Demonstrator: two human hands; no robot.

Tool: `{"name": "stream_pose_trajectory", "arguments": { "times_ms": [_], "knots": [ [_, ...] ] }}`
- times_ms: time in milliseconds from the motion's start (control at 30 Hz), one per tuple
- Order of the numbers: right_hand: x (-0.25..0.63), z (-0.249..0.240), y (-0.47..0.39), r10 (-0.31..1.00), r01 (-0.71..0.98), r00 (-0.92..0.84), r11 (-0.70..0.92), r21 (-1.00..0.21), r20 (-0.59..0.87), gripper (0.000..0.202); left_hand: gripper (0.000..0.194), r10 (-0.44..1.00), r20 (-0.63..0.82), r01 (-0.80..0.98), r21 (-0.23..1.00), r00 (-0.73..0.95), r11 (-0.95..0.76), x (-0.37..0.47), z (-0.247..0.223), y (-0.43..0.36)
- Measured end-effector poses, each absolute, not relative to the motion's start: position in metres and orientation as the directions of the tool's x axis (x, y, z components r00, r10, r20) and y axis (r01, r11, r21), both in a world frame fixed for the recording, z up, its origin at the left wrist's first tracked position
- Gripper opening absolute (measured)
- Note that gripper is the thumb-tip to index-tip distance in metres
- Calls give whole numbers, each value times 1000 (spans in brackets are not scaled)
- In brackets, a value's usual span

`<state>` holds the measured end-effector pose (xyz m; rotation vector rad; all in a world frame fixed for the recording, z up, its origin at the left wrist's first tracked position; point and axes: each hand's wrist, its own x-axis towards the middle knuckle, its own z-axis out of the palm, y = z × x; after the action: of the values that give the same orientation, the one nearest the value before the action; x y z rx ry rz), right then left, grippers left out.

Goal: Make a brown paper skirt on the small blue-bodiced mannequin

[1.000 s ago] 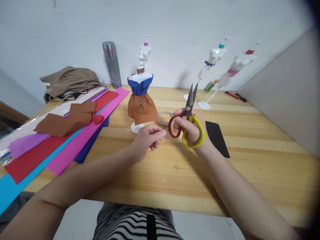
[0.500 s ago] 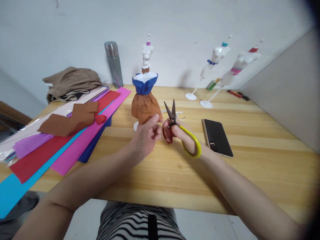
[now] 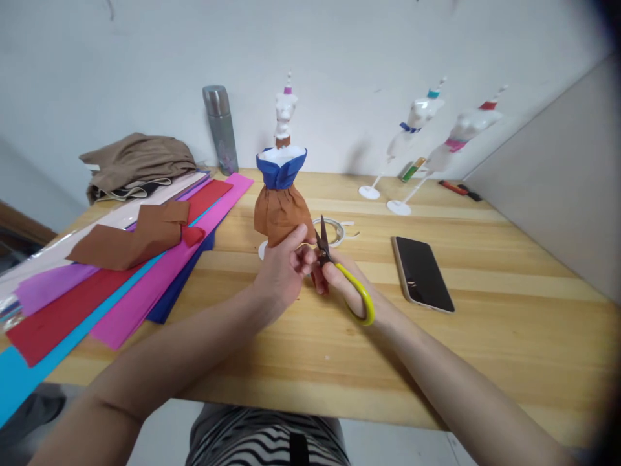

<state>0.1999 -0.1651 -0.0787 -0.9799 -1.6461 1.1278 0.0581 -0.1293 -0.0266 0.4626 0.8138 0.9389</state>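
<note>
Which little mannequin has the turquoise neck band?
The small glossy white mannequin second from the right, with a dark blue band at its waist. The others have a brown neck band, a purplish-pink neck band and a red neck band.

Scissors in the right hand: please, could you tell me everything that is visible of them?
The scissors have dark, metal-looking blades, slightly open, and a yellow, plastic-looking handle loop around the thumb; the other loop is mostly hidden by fingers. The right hand holds them over the wooden table, tips pointing away from the person, near the brown skirt. I cannot tell whether a blade touches the cloth.
</note>
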Motion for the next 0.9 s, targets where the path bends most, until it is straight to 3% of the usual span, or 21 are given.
{"name": "stream_pose_trajectory", "arguments": {
  "times_ms": [433, 900],
  "knots": [
    [199, -69, -173, 926, 221, -288, 314, -923, 245, 60, 32, 925, -252, -606, 701, 283, 376, 62, -40, -131],
    [200, -73, -172, 929, 271, -269, 324, -906, 252, 62, 30, 934, -245, -614, 705, 258, 355, 63, -38, -133]
  ]
}}
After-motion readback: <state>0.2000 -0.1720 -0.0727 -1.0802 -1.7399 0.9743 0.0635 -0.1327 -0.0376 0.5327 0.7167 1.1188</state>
